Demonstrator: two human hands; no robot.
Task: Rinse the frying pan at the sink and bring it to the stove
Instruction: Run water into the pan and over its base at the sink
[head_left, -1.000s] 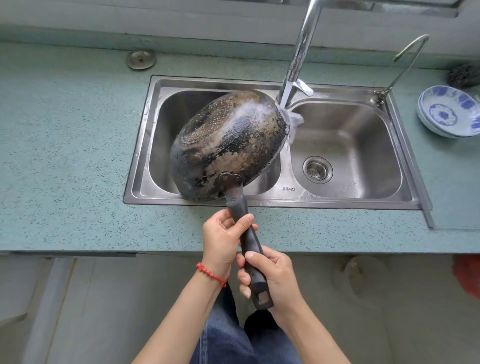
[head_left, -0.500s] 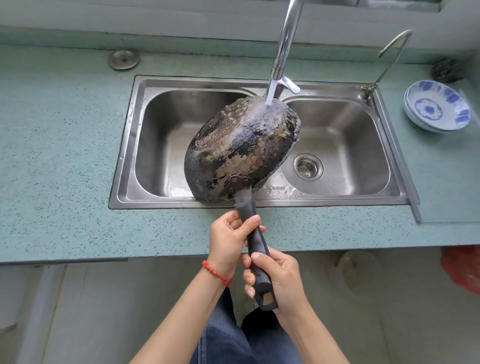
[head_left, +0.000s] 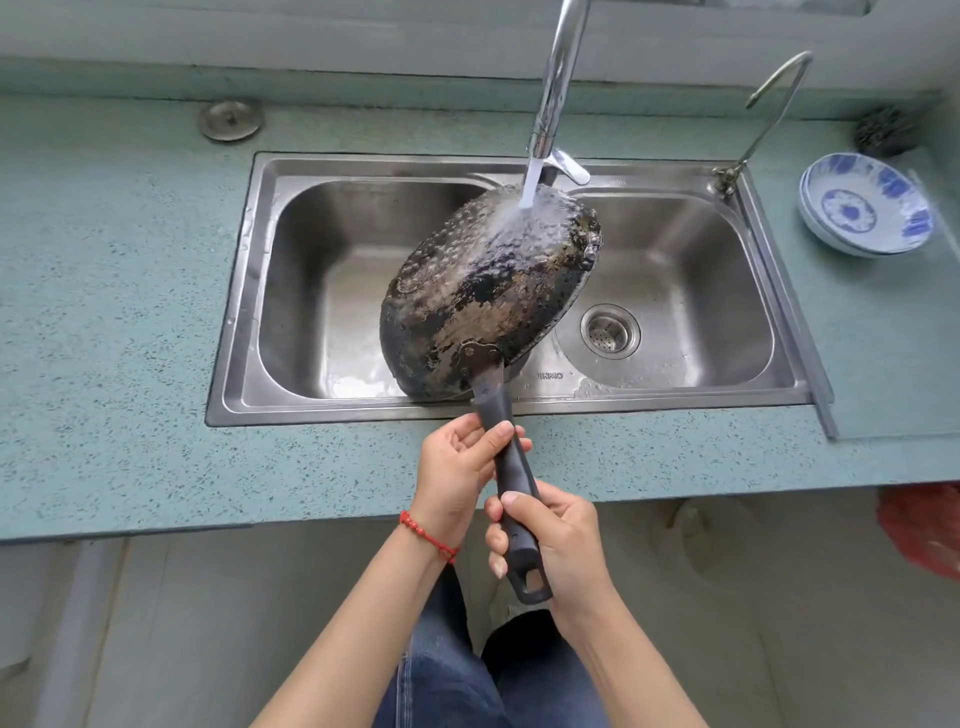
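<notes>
Both hands wrapped around the frying pan (head_left: 488, 296) handle, left hand (head_left: 454, 478) above right hand (head_left: 553, 540), pan tilted bottom-up under the running faucet (head_left: 558, 78).

Only 1 bit of text: a small stamped brand mark on the sink (head_left: 675, 400), front ledge btwn the 2 basins, just right of the pan handle. Upside down from here, partly hidden; looks like "JINMO", 1st letters unclear.

frying pan (head_left: 488, 291) underside up, under tap water | both hands on handle (head_left: 511, 478)
</notes>
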